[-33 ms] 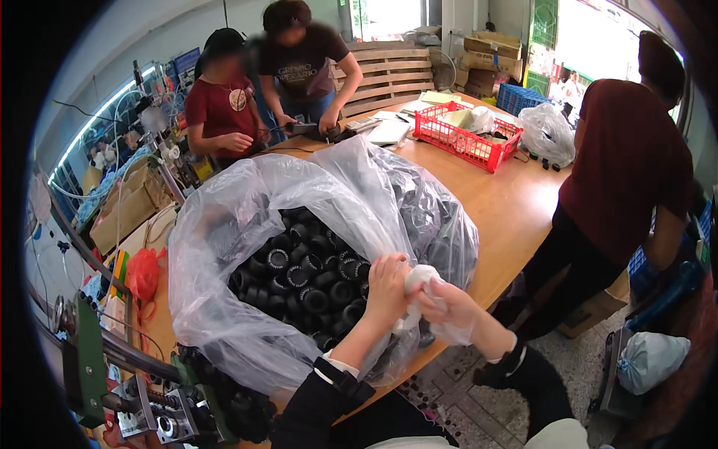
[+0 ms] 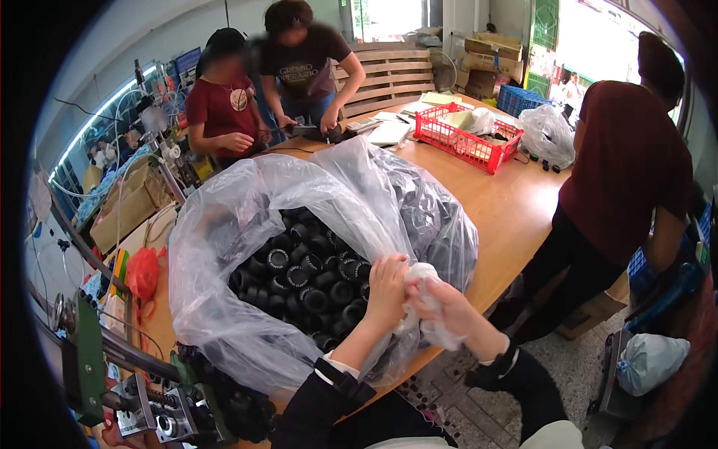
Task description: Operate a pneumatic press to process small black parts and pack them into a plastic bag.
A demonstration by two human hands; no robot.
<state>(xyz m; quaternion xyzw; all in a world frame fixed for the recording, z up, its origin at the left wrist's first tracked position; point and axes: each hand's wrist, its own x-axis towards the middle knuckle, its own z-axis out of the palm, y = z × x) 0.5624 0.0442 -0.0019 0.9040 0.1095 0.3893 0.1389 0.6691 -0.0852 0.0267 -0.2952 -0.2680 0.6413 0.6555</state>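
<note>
A white cloth (image 2: 438, 329) is bunched in my right hand (image 2: 458, 310), its fingers curled around it, with a loose end hanging under the palm. Pressed up against it, my left hand (image 2: 386, 293) is closed with the thumb side toward the cloth; what sits inside its fingers is hidden. Both hands are over the near right edge of a large clear plastic bag (image 2: 224, 187), rolled open. Inside it lie many small black ring-shaped wheels (image 2: 314, 299) with pale lettering, just left of my left hand.
A second filled clear bag (image 2: 441, 217) stands behind on the wooden table (image 2: 508, 217). Further back is a red crate (image 2: 467, 146). Machine parts (image 2: 168, 419) crowd the near left. Two people work across the table; another person (image 2: 628, 165) stands at the right.
My right hand has turned slightly at the wrist, and the loose end of the cloth has shifted beneath it. My left hand stays in the same place.
</note>
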